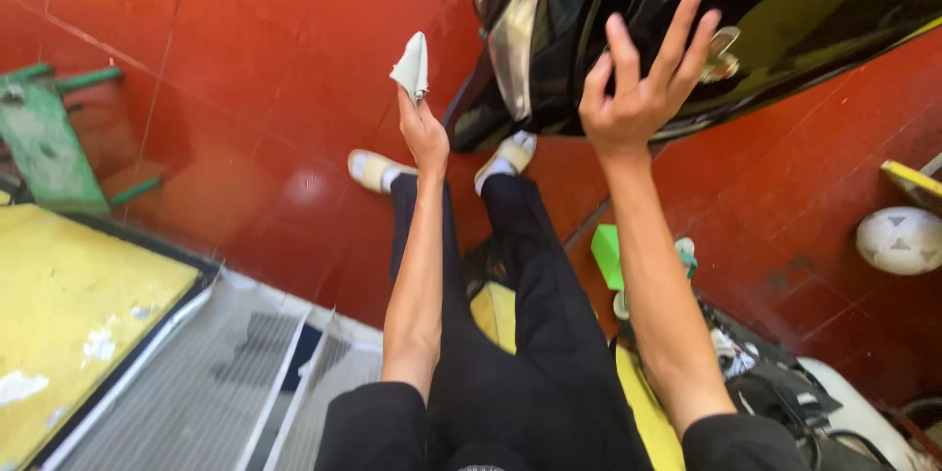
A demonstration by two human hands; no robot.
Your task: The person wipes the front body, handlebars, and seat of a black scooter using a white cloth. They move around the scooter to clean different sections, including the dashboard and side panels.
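Note:
My left hand [423, 128] is stretched out forward and pinches a small folded pale cloth [412, 67] that sticks up above the fingers. My right hand [643, 78] is raised with its fingers spread apart and holds nothing; it hovers in front of a glossy black car body panel [785, 10]. Just behind the fingertips a shiny metal emblem [723, 51] shows on the panel. Whether the fingers touch the panel I cannot tell. Below the arms are my black trousers and pale shoes [371, 169] on the red tiled floor [245, 59].
A green metal frame [44, 137] stands at the left. A yellow panel [69, 304] and grey ribbed sheets [216, 383] lie at the lower left. A white ball [901, 239] rests at the right. A green object [608, 253] and tangled cables lie by my right leg.

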